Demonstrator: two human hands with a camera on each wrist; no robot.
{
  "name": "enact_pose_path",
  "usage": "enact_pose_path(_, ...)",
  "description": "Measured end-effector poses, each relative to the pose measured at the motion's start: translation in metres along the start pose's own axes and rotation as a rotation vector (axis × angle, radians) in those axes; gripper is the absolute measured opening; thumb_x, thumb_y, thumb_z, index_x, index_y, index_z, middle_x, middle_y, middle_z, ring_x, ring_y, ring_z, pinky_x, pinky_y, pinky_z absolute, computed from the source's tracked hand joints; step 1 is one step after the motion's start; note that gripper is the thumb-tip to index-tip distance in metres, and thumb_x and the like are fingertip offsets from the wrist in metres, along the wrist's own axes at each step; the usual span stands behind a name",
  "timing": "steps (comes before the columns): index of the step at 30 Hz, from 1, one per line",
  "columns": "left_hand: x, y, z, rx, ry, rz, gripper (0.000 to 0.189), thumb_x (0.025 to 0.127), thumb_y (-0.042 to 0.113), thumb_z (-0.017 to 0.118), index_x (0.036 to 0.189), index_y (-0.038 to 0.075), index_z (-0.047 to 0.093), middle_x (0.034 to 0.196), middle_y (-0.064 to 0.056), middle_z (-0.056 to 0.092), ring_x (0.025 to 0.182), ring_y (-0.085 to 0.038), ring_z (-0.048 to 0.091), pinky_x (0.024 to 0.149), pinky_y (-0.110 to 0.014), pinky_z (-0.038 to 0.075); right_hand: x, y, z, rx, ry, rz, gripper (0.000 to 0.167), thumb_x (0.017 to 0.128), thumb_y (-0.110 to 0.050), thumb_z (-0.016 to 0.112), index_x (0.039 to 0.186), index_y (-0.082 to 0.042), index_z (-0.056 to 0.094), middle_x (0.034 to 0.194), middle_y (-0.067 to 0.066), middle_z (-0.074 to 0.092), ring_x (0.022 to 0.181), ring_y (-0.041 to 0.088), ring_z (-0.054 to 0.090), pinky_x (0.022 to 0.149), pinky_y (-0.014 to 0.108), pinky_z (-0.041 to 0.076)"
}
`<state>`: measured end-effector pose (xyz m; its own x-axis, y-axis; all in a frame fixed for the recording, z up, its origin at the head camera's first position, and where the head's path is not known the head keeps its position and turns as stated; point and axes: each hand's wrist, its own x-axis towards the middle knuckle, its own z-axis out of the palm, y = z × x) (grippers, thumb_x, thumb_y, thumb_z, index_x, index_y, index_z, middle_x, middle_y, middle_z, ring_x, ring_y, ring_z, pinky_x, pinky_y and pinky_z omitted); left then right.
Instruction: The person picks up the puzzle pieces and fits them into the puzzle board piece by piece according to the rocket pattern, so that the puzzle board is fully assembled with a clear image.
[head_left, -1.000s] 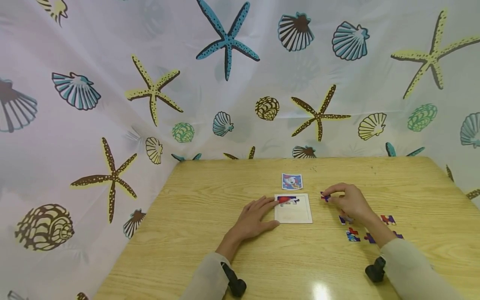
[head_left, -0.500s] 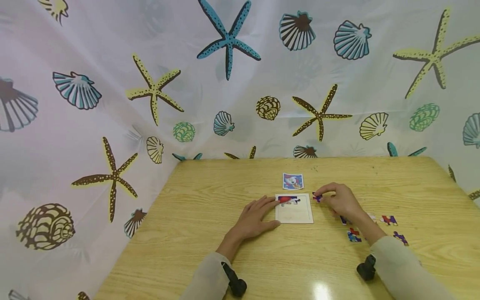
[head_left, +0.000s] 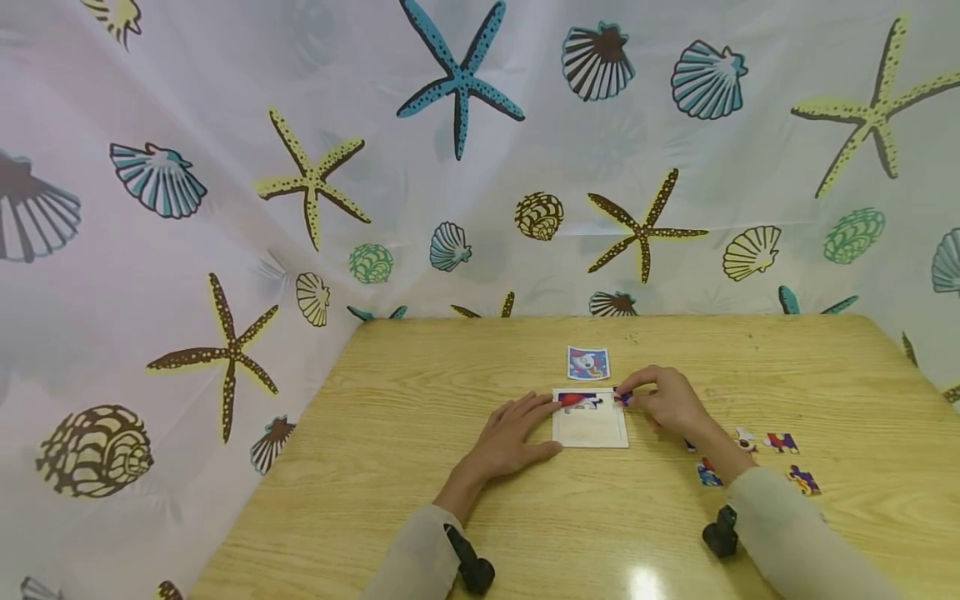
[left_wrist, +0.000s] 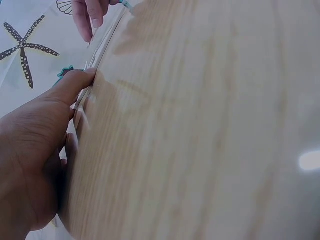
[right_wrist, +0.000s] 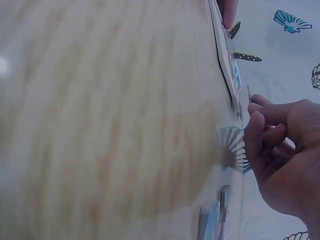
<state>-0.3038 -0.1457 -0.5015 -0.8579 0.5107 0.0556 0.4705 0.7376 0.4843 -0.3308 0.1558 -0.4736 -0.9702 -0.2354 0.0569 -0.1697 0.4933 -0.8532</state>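
A white puzzle board (head_left: 589, 429) lies flat on the table, with joined purple and red pieces (head_left: 576, 401) along the upper left of its recess. My left hand (head_left: 512, 437) rests at the board's left edge, fingers extended and thumb at the lower left corner. Between thumb and fingertips my right hand (head_left: 666, 403) pinches a purple puzzle piece (head_left: 622, 398) over the board's upper right corner. In the right wrist view that piece (right_wrist: 249, 93) shows edge-on, raised off the table.
Loose puzzle pieces (head_left: 782, 442) lie to the right, some partly hidden by my right forearm. A small picture card (head_left: 588, 363) with a white character lies just behind the board. A shell-and-starfish curtain (head_left: 480, 192) hangs along the wooden table's (head_left: 435, 358) back and left edges.
My right hand has moved left with the purple puzzle piece, from beside the board to over its upper right corner. My left hand has stayed at the board's left edge.
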Motion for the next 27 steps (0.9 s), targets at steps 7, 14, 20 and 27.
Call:
enact_pose_path(7,0.0,0.0,0.0,0.007,0.0,0.002,0.067,0.101,0.05,0.063,0.161,0.027,0.042,0.167,0.002,0.035,0.16,-0.023,0.017,0.126,-0.056,0.014,0.003,0.0,0.008,-0.003,-0.018,-0.021,0.02,0.098,0.005,0.064,0.11,-0.002,0.078,0.136,0.026,0.061,0.037,0.011,0.046,0.038,0.028,0.044)
enact_pose_path(14,0.0,-0.001,0.0,0.01,-0.001,0.006,0.067,0.101,0.049,0.063,0.161,0.026,0.041,0.168,0.001,0.035,0.16,-0.024,0.017,0.126,-0.056,0.013,0.008,-0.001,0.016,-0.014,-0.018,-0.031,0.018,0.096,0.006,0.066,0.105,-0.001,0.079,0.135,0.026,0.06,0.037,0.01,0.044,0.038,0.028,0.046)
enact_pose_path(20,0.0,-0.001,0.001,0.006,0.004,0.006,0.067,0.102,0.05,0.062,0.161,0.027,0.042,0.168,0.003,0.035,0.16,-0.022,0.017,0.126,-0.055,0.013,0.01,-0.004,0.02,-0.027,-0.011,0.002,0.018,0.096,0.005,0.066,0.105,-0.002,0.079,0.136,0.026,0.06,0.038,0.01,0.042,0.039,0.028,0.046)
enact_pose_path(27,0.0,0.0,0.001,0.005,0.005,0.0,0.067,0.101,0.05,0.063,0.16,0.027,0.043,0.168,0.004,0.034,0.16,-0.022,0.017,0.126,-0.055,0.015,0.011,-0.005,0.024,-0.048,-0.01,-0.013,0.018,0.096,0.006,0.065,0.104,-0.001,0.079,0.134,0.027,0.061,0.039,0.01,0.044,0.04,0.027,0.045)
